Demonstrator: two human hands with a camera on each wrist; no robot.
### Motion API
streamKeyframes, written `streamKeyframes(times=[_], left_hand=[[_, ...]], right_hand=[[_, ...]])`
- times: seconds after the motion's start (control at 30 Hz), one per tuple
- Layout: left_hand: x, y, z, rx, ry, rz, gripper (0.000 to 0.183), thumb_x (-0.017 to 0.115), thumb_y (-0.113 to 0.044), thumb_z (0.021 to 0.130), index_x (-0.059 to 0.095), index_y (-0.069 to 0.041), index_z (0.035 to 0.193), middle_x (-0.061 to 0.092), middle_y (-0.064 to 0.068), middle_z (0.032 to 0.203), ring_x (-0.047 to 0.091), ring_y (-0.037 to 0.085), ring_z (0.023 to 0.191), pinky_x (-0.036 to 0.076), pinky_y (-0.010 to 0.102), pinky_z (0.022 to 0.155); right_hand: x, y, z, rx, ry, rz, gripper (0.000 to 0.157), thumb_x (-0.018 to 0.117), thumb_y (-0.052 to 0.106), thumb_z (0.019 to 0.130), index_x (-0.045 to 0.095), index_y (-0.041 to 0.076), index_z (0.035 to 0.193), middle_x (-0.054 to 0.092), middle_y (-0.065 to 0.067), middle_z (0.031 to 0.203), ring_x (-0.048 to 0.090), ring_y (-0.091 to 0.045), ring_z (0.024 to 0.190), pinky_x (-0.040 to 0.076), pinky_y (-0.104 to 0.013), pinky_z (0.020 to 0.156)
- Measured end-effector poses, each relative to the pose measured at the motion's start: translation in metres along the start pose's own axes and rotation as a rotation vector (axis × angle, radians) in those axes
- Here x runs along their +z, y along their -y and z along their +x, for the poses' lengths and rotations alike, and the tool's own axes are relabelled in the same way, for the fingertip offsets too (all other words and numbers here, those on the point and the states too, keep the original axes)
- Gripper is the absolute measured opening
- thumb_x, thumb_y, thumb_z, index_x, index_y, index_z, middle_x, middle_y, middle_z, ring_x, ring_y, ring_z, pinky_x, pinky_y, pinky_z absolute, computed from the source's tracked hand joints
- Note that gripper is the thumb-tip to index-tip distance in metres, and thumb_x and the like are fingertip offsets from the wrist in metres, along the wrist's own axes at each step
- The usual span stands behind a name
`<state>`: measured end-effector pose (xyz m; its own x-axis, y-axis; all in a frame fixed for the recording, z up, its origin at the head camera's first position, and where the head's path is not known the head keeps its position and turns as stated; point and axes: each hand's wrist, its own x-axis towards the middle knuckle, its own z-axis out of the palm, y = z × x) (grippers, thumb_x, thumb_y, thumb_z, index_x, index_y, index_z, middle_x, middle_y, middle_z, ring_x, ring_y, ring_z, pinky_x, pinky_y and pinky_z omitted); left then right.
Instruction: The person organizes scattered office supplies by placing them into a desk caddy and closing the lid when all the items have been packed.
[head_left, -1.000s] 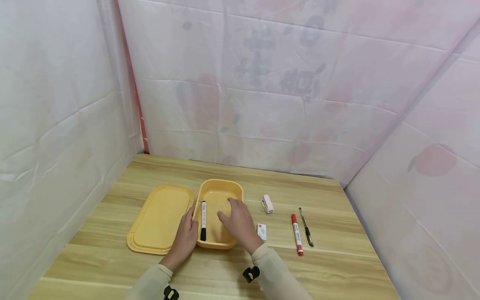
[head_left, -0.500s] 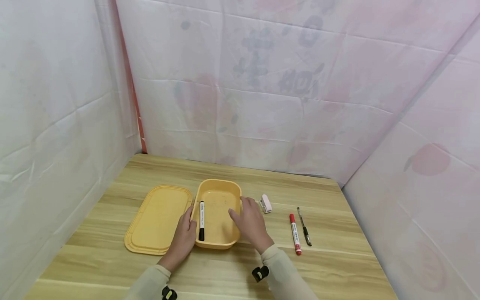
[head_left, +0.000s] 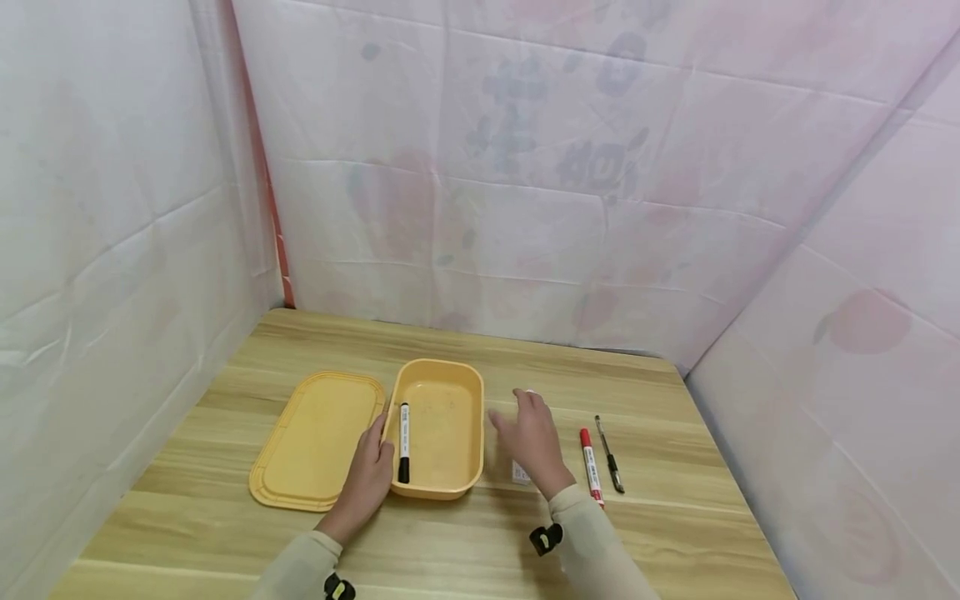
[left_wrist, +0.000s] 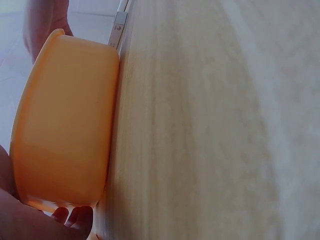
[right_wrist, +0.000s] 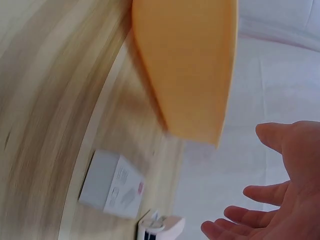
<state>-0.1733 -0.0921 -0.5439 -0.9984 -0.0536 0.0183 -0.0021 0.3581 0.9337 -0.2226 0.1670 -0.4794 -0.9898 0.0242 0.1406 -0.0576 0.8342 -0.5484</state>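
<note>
In the head view, my left hand (head_left: 367, 467) grips the left side of a yellow plastic box (head_left: 444, 492). Its fingers curl against the box's outer wall (left_wrist: 65, 120) in the left wrist view. A black-capped marker (head_left: 405, 442) lies inside, along the left wall. To the right of the box, my right hand (head_left: 534, 437) hovers with fingers spread, holding nothing. Below it sits a small white carton (right_wrist: 114, 182) with printing on one side, partly hidden in the head view. Close by is a pale pink stapler (right_wrist: 169, 227), mostly covered by the hand from above.
A flat yellow lid (head_left: 318, 442) lies left of the box on the wooden table (head_left: 450, 558). Farther right are a red marker (head_left: 590, 458) and a black pen (head_left: 611, 458), side by side. Printed white sheets (head_left: 480, 217) hang around the table's back and sides.
My right hand has moved right, from over the box's interior past its right rim to above the carton and stapler. My left hand keeps its grip, and the marker stays in the box.
</note>
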Motion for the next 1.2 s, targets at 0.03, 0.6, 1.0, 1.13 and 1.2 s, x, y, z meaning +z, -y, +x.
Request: streamKeyframes(times=[0.03,0.6,1.0,1.13,1.2], left_hand=[[0.0,0.0,0.0,0.002,-0.001,-0.001,0.055,0.033,-0.016,0.108,0.019,-0.007,0.161,0.03,0.025,0.158,0.029,0.041,0.147,0.025,0.06,0.119],[0.002,0.005,-0.001,-0.012,-0.005,-0.007,0.055,0.033,-0.015,0.108,0.021,-0.006,0.161,0.029,0.026,0.159,0.025,0.043,0.149,0.022,0.061,0.12],[0.001,0.006,0.003,-0.002,-0.017,-0.013,0.054,0.033,-0.014,0.108,0.022,-0.004,0.16,0.03,0.028,0.157,0.028,0.044,0.148,0.023,0.06,0.12],[0.0,0.006,0.004,0.002,-0.019,-0.015,0.054,0.033,-0.014,0.108,0.022,-0.003,0.16,0.03,0.028,0.158,0.027,0.044,0.148,0.023,0.061,0.12],[0.0,0.006,0.005,0.006,-0.019,-0.014,0.054,0.033,-0.014,0.108,0.022,-0.003,0.16,0.03,0.028,0.158,0.027,0.044,0.148,0.023,0.061,0.12]], right_hand=[[-0.001,-0.003,0.001,0.006,0.0,0.0,0.069,0.068,0.044,0.093,0.051,-0.001,0.143,0.05,-0.025,0.144,0.047,-0.042,0.134,0.041,-0.057,0.11],[-0.003,-0.048,0.023,0.106,-0.017,-0.01,0.067,0.064,0.042,0.097,0.049,-0.003,0.144,0.048,-0.029,0.142,0.055,-0.042,0.12,0.051,-0.055,0.091],[0.008,-0.062,0.036,0.133,-0.015,-0.04,0.07,0.066,0.041,0.096,0.047,-0.006,0.144,0.047,-0.032,0.141,0.057,-0.043,0.118,0.051,-0.056,0.094],[0.012,-0.063,0.038,0.139,-0.01,-0.056,0.069,0.066,0.041,0.096,0.048,-0.007,0.143,0.049,-0.032,0.139,0.058,-0.041,0.112,0.053,-0.053,0.089],[0.014,-0.063,0.039,0.146,-0.011,-0.068,0.07,0.066,0.042,0.096,0.048,-0.006,0.143,0.05,-0.031,0.138,0.059,-0.039,0.111,0.053,-0.052,0.089]])
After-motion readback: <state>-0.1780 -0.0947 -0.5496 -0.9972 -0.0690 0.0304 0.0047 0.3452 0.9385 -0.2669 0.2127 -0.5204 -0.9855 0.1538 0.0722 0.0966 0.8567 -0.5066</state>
